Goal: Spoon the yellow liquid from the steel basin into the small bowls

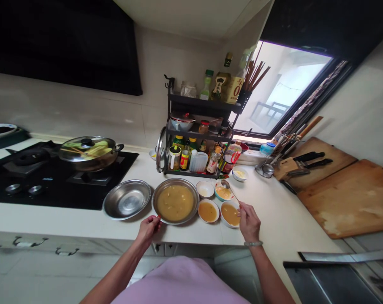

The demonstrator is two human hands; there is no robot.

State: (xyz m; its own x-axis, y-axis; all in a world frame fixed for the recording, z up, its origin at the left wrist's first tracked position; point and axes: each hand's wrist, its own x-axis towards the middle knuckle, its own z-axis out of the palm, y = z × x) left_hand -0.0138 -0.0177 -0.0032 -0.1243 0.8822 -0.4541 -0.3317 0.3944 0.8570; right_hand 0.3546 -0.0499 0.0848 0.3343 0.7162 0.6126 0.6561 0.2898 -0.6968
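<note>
My left hand (149, 228) pinches the near-left rim of a round metal basin (196, 203), which holds a yellow-brown soupy liquid with small bits in it. My right hand (250, 222) is closed around the handle of a metal spoon (225, 184). The spoon's bowl is over a teal-edged bowl (215, 194) with pale yellow food inside; whether it touches the food I cannot tell. Two bowls of brownish liquid, a left one (208, 211) and a right one (229, 213), stand nearer to me. The right one is partly behind my right hand. A small white bowl (205, 189) sits beside the basin.
Left of the basin lies a shallow metal bowl (128, 200). A lidded pan (88, 154) is on the black stove (61, 190). A black rack (197, 136) of bottles and jars stands behind the bowls. Cutting boards (352, 202) and knives (311, 160) are at the right.
</note>
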